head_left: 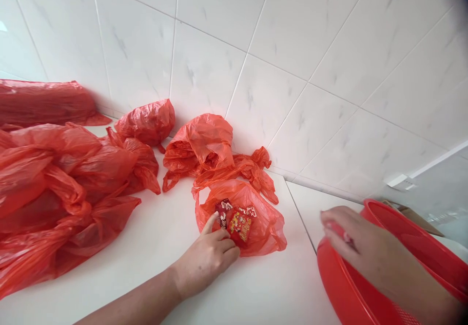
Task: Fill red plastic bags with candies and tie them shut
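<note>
Under bright, soft light the right hand [360, 239] is motion-blurred and the upper-right corner is dark.

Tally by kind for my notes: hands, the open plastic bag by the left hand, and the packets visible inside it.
Hands: 2 (left hand, right hand)
Open red plastic bag: 1
Packets: at least 3 (dark packet, red-and-yellow packet, red-and-white packet; overlapping)
Total: at least 6
</note>
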Demonstrator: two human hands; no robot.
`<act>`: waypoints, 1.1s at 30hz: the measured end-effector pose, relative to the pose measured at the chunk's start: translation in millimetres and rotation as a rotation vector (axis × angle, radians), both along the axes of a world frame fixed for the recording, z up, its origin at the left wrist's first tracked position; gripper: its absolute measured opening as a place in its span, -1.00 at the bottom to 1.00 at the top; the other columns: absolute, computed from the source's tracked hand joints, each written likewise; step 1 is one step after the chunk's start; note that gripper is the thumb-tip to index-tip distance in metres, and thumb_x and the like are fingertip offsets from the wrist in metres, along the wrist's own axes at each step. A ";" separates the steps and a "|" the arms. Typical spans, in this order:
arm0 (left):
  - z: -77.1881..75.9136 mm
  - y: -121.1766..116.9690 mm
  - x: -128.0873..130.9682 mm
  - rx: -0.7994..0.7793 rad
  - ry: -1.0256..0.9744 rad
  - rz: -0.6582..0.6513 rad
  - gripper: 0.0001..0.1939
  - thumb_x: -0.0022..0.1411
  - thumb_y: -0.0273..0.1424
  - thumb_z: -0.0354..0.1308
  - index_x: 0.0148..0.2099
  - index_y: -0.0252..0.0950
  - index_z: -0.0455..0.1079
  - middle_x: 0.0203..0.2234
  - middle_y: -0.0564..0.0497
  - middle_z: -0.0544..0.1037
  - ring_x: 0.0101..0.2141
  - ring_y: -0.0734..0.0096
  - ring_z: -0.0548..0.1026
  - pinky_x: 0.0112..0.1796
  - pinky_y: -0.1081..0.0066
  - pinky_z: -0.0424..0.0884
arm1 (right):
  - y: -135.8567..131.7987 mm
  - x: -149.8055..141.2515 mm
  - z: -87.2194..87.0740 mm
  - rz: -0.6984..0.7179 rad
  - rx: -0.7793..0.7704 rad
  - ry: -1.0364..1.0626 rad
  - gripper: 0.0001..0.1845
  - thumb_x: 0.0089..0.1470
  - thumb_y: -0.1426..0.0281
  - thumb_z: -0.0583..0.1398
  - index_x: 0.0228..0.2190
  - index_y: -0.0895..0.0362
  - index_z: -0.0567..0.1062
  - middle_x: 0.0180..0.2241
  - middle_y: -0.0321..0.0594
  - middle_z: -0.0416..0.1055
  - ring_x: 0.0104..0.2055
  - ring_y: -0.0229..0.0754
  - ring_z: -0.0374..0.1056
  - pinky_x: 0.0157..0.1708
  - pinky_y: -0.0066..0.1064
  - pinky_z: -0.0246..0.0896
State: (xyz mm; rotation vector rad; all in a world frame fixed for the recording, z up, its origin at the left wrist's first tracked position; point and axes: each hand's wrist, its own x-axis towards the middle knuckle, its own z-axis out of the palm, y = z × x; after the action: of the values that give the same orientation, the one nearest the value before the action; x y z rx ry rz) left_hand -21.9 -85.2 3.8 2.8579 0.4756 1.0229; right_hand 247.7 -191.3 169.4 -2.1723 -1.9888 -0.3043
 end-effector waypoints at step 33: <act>-6.6 40.7 -22.3 -0.558 -0.611 0.619 -0.29 0.19 -0.14 0.14 0.27 -0.23 -0.04 0.22 -0.29 0.08 0.19 -0.03 0.16 0.07 -0.04 0.23 | 57.9 -49.7 -145.2 0.153 0.490 0.120 -0.39 0.13 0.07 0.10 0.13 0.07 0.17 0.16 -0.04 0.14 0.17 0.05 0.13 0.07 -0.04 0.20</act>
State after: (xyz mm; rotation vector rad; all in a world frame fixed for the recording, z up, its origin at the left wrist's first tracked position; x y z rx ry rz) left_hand -44.1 -44.4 -2.8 1.8091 1.3475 1.4618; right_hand 198.0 -133.5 24.2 -1.6875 -1.7707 -0.5557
